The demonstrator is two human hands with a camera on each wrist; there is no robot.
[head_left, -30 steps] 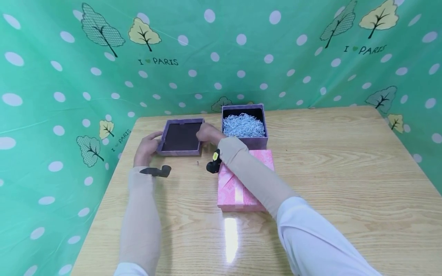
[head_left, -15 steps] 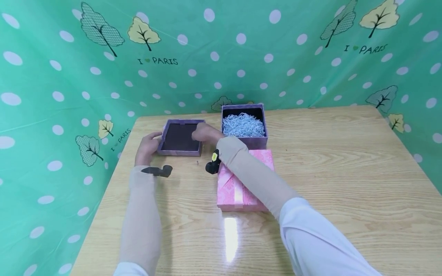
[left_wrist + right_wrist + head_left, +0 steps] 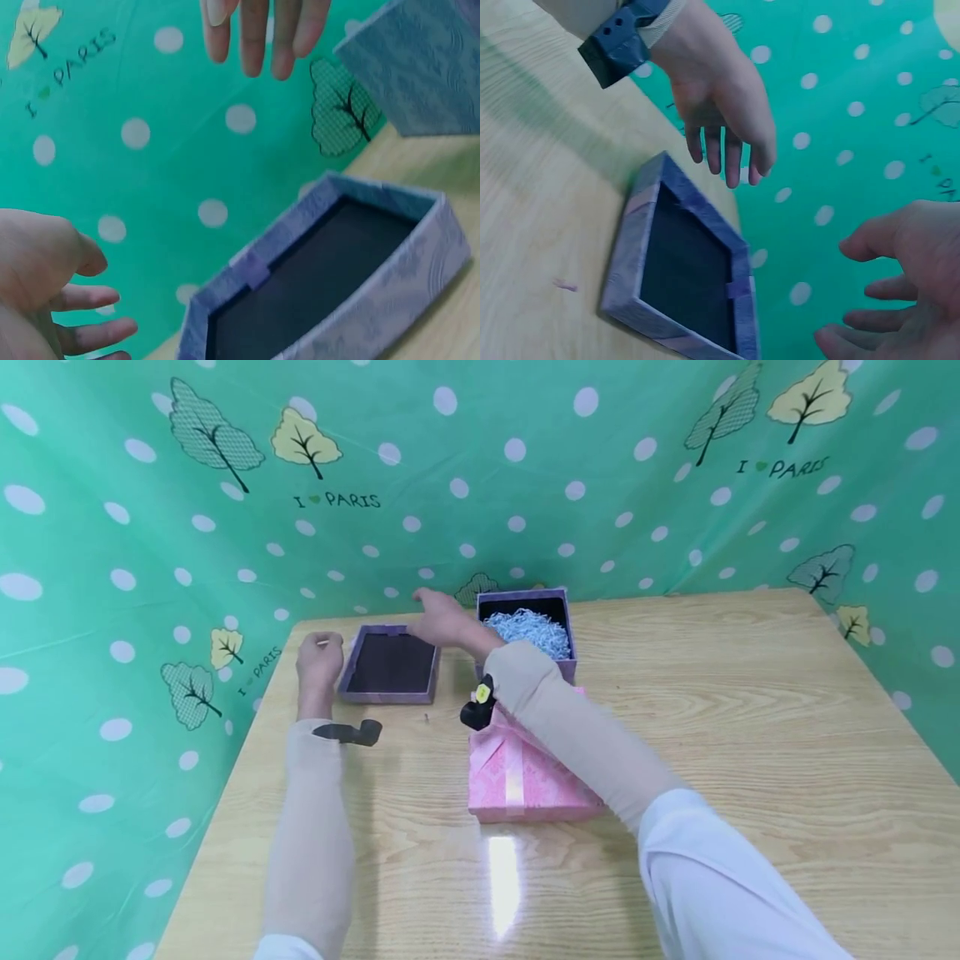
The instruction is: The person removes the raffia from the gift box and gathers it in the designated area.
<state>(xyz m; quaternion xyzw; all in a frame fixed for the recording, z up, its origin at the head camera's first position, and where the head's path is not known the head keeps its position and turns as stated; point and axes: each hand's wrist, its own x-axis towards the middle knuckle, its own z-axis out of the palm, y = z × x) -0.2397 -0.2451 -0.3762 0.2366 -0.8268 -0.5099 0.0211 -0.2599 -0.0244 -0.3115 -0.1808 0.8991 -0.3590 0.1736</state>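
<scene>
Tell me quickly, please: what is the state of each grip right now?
Left grip: open, holding nothing.
Right grip: open, holding nothing.

Glossy wood-grain table (image 3: 750, 735), matt black lid interior (image 3: 393, 664)

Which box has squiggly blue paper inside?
The deep purple box, right of the shallow purple lid. Blue shredded paper shows inside it; the lid shows bare black lining, the pink gift box its ribboned top.
</scene>
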